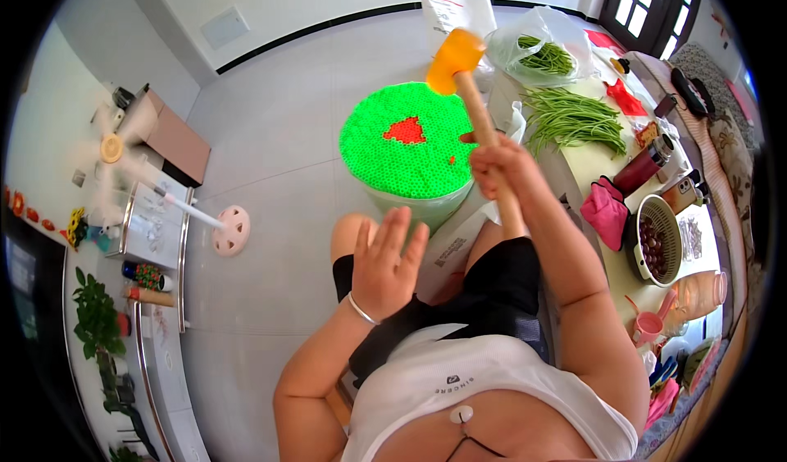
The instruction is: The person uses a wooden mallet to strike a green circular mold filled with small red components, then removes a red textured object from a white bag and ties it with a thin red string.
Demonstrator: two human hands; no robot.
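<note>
My right hand (502,167) is wrapped round the wooden handle of a mallet (484,118). The mallet is raised, its orange-yellow head up and away from me beyond the hand. In front of my knees stands a wide, round, drum-like bundle (361,146), its top packed with small bright green ring-like pieces. A red patch of the same pieces shows near its middle, and a small red spot lies near my right hand. The bundle's side looks pale and translucent. My left hand (384,265) hovers above my thigh, fingers stretched, holding nothing, just short of the bundle's near edge.
On the right, a long table (611,245) carries green beans (574,120), a bagged bunch, a colander (658,241) of dark red fruit, a tumbler and a pink pouch. A white sack stands behind the bundle. On the left are a pedestal fan (232,231), glass-topped cabinet and plant.
</note>
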